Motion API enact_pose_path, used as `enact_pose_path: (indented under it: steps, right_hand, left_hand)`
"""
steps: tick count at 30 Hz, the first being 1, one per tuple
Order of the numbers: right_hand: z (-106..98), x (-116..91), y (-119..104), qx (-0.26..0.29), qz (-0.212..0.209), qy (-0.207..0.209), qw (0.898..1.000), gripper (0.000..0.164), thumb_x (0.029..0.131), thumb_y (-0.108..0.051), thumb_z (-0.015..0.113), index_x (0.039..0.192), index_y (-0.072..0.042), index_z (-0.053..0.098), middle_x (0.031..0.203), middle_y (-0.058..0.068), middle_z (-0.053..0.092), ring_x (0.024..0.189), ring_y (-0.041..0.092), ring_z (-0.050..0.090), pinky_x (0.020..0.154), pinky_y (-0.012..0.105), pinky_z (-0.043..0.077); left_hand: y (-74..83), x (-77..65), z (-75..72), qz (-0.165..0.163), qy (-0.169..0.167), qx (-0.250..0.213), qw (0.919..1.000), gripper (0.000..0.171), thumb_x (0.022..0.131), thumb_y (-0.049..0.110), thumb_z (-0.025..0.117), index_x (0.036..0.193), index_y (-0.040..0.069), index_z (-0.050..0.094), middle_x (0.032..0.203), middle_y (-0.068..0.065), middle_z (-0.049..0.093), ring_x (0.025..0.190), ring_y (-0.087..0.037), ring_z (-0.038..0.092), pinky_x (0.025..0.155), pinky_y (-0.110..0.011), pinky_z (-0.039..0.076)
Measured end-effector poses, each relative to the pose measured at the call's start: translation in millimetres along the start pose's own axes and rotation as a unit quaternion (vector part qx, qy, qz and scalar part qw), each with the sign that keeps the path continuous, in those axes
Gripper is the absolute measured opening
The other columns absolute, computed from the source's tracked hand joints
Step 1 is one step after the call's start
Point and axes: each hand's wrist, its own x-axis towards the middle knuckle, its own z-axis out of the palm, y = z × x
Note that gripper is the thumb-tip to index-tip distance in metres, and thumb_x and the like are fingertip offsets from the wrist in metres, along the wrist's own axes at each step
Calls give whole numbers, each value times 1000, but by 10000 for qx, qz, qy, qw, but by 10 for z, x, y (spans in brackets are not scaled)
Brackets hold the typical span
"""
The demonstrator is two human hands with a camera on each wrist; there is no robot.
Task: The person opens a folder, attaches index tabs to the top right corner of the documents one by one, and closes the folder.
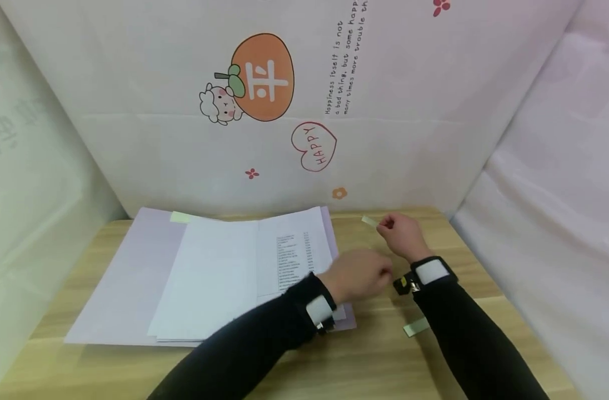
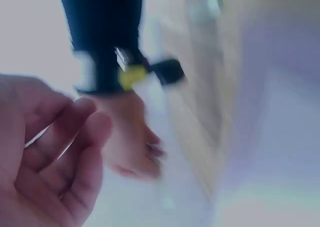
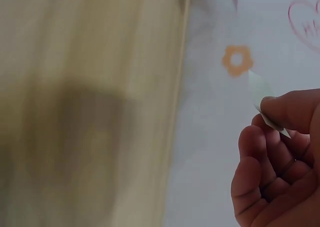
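Note:
Between thumb and forefinger my right hand (image 1: pixel 404 238) pinches a small pale green paper strip (image 3: pixel 260 91), bent where it is gripped, held up near the back edge of the table. My left hand (image 1: pixel 358 272) is blurred, over the right edge of an open lavender-covered booklet (image 1: pixel 119 278). Its fingers (image 2: pixel 90 162) curl loosely and nothing shows between them. White pages (image 1: pixel 214 272) lie spread in the booklet, with a printed list on the right one. Another pale green strip (image 1: pixel 183 217) sticks out at the top of the left pages.
A further pale green strip (image 1: pixel 416 326) lies on the wooden table (image 1: pixel 374 355), partly covered by the right forearm. White printed cloth (image 1: pixel 384 128) stands behind the table and along both sides. Each wrist wears a strapped camera.

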Motion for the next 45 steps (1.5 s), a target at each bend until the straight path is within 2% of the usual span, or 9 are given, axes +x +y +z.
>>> enact_pose_path:
  steps: [4, 8, 11, 17, 21, 24, 30, 38, 45]
  right_hand:
    - [98, 129, -289, 47, -91, -104, 9999, 15, 99, -19, 59, 98, -5, 65, 91, 10, 65, 81, 27, 60, 72, 43, 47]
    - [165, 215, -615, 67, -210, -215, 9995, 13, 99, -19, 61, 97, -6, 64, 87, 8, 64, 78, 25, 59, 69, 40, 47]
    - [218, 247, -841, 101, -345, -267, 9990, 12, 98, -17, 63, 95, -6, 64, 85, 7, 62, 76, 24, 57, 67, 39, 47]
    - [318, 190, -1178, 88, -645, -394, 9971, 10, 98, -16, 64, 94, -7, 65, 83, 5, 62, 75, 22, 57, 66, 35, 48]
    - [344, 33, -1327, 109, -959, -348, 9947, 8, 97, -16, 65, 93, -9, 65, 80, 2, 62, 71, 19, 57, 62, 32, 49]
    - [334, -85, -1422, 189, -1261, -319, 9913, 7, 97, -15, 66, 92, -10, 64, 78, 0, 61, 68, 17, 56, 59, 31, 48]
    - [283, -245, -1570, 307, -1578, -480, 9858, 7, 96, -13, 67, 90, -11, 63, 77, -3, 59, 66, 16, 54, 57, 30, 49]
    - [260, -473, -1596, 665, -2179, -295, 9733, 6, 94, -13, 68, 89, -13, 64, 73, -5, 53, 62, 12, 49, 53, 28, 43]
    - [230, -608, -1562, 995, -2288, -617, 9664, 9, 94, -17, 71, 85, -17, 69, 75, -7, 51, 63, 11, 48, 54, 27, 40]
  left_hand:
    - [-479, -21, -118, -1186, 600, 9, 9911, 17, 97, 18, 60, 100, 19, 77, 90, 10, 70, 79, -6, 62, 69, -23, 49]
    - [-871, -95, -230, -2106, 1095, -244, 9711, 20, 98, 19, 60, 104, 15, 78, 98, 3, 73, 83, -10, 64, 72, -27, 50]
    - [-1076, -170, -294, -2548, 1453, -665, 9537, 20, 99, 21, 60, 106, 11, 77, 103, -1, 73, 82, -14, 63, 71, -30, 50]
    - [-1227, -350, -335, -3108, 1961, -1480, 9182, 23, 99, 21, 63, 112, 7, 75, 113, -6, 71, 99, -21, 64, 84, -37, 51]
    - [-1189, -534, -287, -3355, 2227, -1861, 8962, 23, 98, 24, 66, 113, 9, 75, 108, -5, 70, 90, -20, 64, 75, -34, 52]
    - [-1143, -665, -277, -3399, 2397, -2016, 8868, 22, 97, 26, 67, 110, 11, 77, 99, -2, 69, 80, -18, 59, 67, -32, 47]
    - [-1092, -847, -301, -3401, 2524, -2301, 8762, 25, 96, 28, 69, 111, 10, 76, 84, -1, 65, 75, -20, 57, 62, -33, 44]
    - [-874, -1213, -309, -3412, 2293, -2891, 8645, 19, 94, 31, 71, 97, 15, 80, 95, 4, 62, 85, -19, 55, 70, -36, 47]
    - [-695, -1411, -362, -3052, 2294, -2649, 8855, 19, 92, 27, 72, 90, 10, 80, 104, 4, 60, 93, -18, 56, 75, -37, 46]
